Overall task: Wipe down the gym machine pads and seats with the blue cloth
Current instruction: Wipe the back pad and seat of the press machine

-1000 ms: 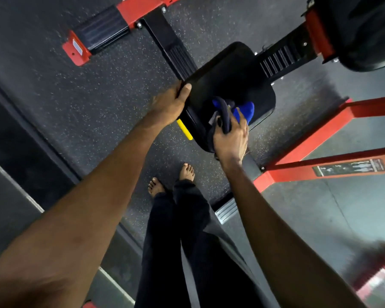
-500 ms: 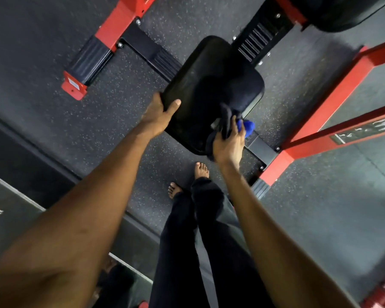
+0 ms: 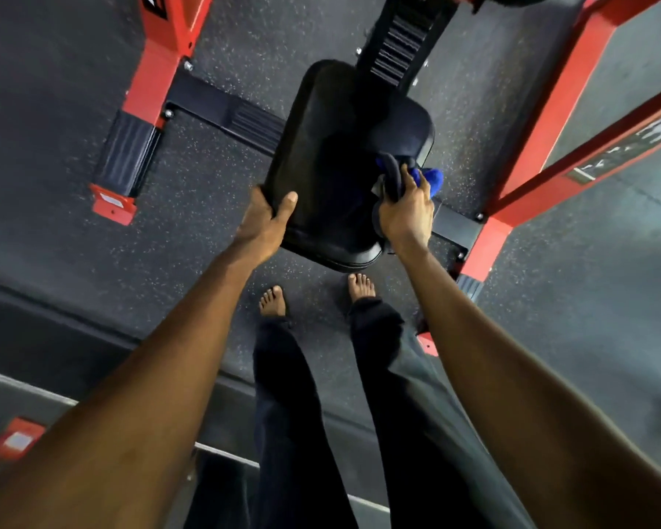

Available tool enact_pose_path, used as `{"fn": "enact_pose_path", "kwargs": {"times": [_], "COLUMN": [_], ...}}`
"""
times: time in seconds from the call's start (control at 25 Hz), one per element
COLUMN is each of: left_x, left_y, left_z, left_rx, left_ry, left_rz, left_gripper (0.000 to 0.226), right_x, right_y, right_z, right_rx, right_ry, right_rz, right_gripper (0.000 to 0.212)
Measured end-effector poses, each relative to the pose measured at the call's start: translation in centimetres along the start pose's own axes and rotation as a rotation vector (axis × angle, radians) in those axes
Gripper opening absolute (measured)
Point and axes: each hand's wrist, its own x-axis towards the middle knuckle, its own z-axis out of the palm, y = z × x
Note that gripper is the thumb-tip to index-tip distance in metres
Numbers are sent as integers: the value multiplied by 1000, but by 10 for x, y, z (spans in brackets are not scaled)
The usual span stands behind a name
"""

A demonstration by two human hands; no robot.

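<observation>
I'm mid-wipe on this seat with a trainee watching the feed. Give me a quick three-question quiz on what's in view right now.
1. True or false: the left hand grips the near left corner of the black seat pad.
2. Where is the blue cloth? A) under the left hand B) bunched in the right hand at the pad's right edge C) spread flat across the pad's middle
3. Fill in: the person's feet are ____.
Key: 1 true; 2 B; 3 bare.
</observation>
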Motion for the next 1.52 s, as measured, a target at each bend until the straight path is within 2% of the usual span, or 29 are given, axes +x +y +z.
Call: {"fn": "enact_pose_path", "kwargs": {"times": [0.12,0.2,0.36,0.48,0.6,0.68,0.84,0.96,1.04,1.2,1.4,1.52], "left_x": [-2,-2,18,26,22,22,11,12,13,13,14,17], "left_y": [-2,0,-4,-4,0,2,13,8,2,-5,-2,2], "left_z": [-5,-14,-37,-45,-51,-53,-52,-52,-53,-55,-37,-22], "left_rx": [57,111,209,159,170,210,268,235,217,243,184,146], "left_ry": [-50,-100,-223,-304,-305,-299,-290,-303,-305,-219,-123,-89], "left_rz": [41,42,77,91,119,138,121,149,171,224,229,216], "left_gripper": [55,59,90,80,60,57,58,57,57,50,54,63], "right_x": [-43,-85,-130,-143,-143,-136,-101,-61,-51,-82,-68,-81], "right_y": [-7,-10,-22,-31,-27,-12,15,-3,-21,-42,-15,0], "right_z": [5,18,40,58,58,43,14,5,4,24,-12,0], "right_rx": [-117,-190,-324,-415,-455,-463,-317,-246,-298,-449,-276,-259], "right_ry": [14,29,28,46,43,27,39,44,26,-47,-174,-137], "right_rz": [21,-27,-79,-198,-341,-376,-131,-4,-52,-288,-402,-382], "right_gripper": [64,65,74,81,81,81,70,62,61,66,86,80]}}
